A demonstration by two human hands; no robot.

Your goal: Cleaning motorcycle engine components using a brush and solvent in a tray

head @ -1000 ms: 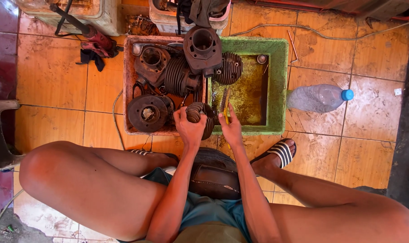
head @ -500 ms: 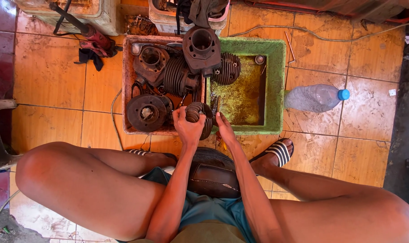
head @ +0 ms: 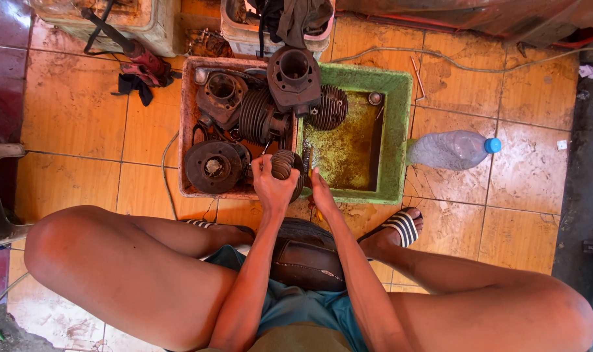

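Note:
My left hand (head: 271, 186) grips a dark finned engine cylinder (head: 287, 167) at the near edge where the orange tray (head: 186, 124) meets the green tray (head: 395, 130). My right hand (head: 322, 192) is right beside it, fingers closed around a thin tool (head: 307, 158) whose tip points up at the cylinder; the tool is mostly hidden. The orange tray holds several greasy engine parts: a round flywheel (head: 213, 166), finned cylinders (head: 257, 117) and a dark cylinder block (head: 294, 77). The green tray holds murky yellowish liquid.
A clear plastic bottle with a blue cap (head: 451, 149) lies on the orange tiled floor right of the green tray. A red tool and dark rag (head: 140, 68) lie at upper left. My bare knees and a striped sandal (head: 400, 226) frame the front.
Both hands have drawn slightly nearer to me with the cylinder, and the right hand has shifted lower along its right side.

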